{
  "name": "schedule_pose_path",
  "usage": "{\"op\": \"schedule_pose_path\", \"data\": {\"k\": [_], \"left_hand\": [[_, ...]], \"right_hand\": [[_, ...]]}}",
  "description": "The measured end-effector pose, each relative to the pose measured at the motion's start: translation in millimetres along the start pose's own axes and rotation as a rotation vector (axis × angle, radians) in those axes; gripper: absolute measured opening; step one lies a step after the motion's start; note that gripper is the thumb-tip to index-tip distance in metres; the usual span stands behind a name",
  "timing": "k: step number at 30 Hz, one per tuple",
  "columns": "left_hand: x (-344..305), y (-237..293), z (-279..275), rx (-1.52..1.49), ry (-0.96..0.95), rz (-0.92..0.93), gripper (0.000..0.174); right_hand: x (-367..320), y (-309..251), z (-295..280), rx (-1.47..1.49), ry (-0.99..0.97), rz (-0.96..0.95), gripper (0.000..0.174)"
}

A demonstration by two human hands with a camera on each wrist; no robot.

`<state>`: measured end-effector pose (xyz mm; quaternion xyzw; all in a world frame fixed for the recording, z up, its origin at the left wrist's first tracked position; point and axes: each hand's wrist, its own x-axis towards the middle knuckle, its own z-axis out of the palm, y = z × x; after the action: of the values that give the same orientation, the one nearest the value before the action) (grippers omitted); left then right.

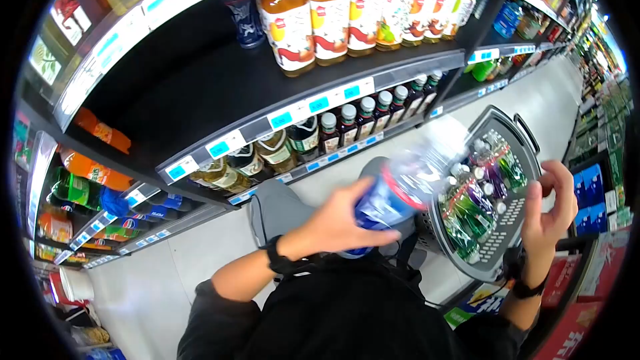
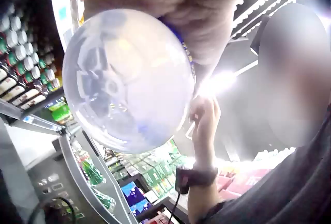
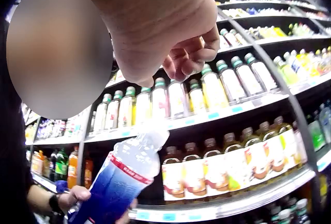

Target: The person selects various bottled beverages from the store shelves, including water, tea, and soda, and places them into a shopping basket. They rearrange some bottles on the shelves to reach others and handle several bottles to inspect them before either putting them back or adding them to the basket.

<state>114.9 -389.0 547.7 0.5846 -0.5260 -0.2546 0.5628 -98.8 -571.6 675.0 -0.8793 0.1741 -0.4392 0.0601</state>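
Observation:
My left hand [image 1: 337,217] grips a large clear plastic bottle with a blue label [image 1: 381,205] around its label, in front of my body. The bottle tilts, its clear end pointing toward the grey shopping basket [image 1: 512,232]. In the left wrist view, the round clear end of the bottle [image 2: 129,84] fills the middle, below my palm [image 2: 170,7]. Beside the basket's right rim, my right hand [image 1: 552,203] is raised with loosely bent fingers and holds nothing. Several green and purple bottles [image 1: 470,217] lie in the basket.
A black shelf [image 1: 193,93] curves across the front, bearing amber juice bottles [image 1: 287,23] with dark bottles [image 1: 365,119] on the level below. Orange soda bottles [image 1: 97,170] lie at the left. Red boxes [image 1: 600,273] stand close by my right arm.

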Motion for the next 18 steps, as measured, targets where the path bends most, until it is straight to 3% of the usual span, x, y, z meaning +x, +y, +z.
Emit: {"op": "schedule_pose_path", "data": {"k": [1, 3, 5, 9, 11, 13, 15, 18], "left_hand": [[-4.8, 0.1, -15.1, -0.095, 0.059, -0.049, 0.064], [-12.3, 12.9, -53.0, -0.400, 0.230, -0.408, 0.049], [-8.5, 13.0, -94.3, -0.545, 0.398, -0.474, 0.039], [14.5, -1.6, -171.9, -0.348, 0.659, -0.315, 0.035], [30.8, -3.3, -202.9, -0.337, 0.667, -0.267, 0.031], [52.1, -20.9, -229.6, -0.140, 0.733, -0.126, 0.034], [72.1, -36.8, -252.8, -0.032, 0.783, -0.136, 0.043], [96.8, -51.4, -272.2, -0.006, 0.662, -0.053, 0.045]], "right_hand": [[-11.3, 14.5, -4.6, -0.008, -0.023, 0.109, 0.018], [-40.6, 41.8, -0.3, -0.060, 0.015, 0.204, 0.012], [-73.3, 57.1, 0.0, -0.084, -0.053, 0.350, 0.012], [-128.5, 69.3, 3.3, -0.254, -0.076, 0.420, 0.011], [-155.6, 72.8, 8.4, -0.267, -0.123, 0.542, 0.013], [-174.7, 65.1, 18.1, -0.250, -0.178, 0.651, 0.016], [-187.4, 58.0, 25.4, -0.276, -0.252, 0.685, 0.016], [-199.8, 49.7, 36.5, -0.228, -0.233, 0.731, 0.016]]}}
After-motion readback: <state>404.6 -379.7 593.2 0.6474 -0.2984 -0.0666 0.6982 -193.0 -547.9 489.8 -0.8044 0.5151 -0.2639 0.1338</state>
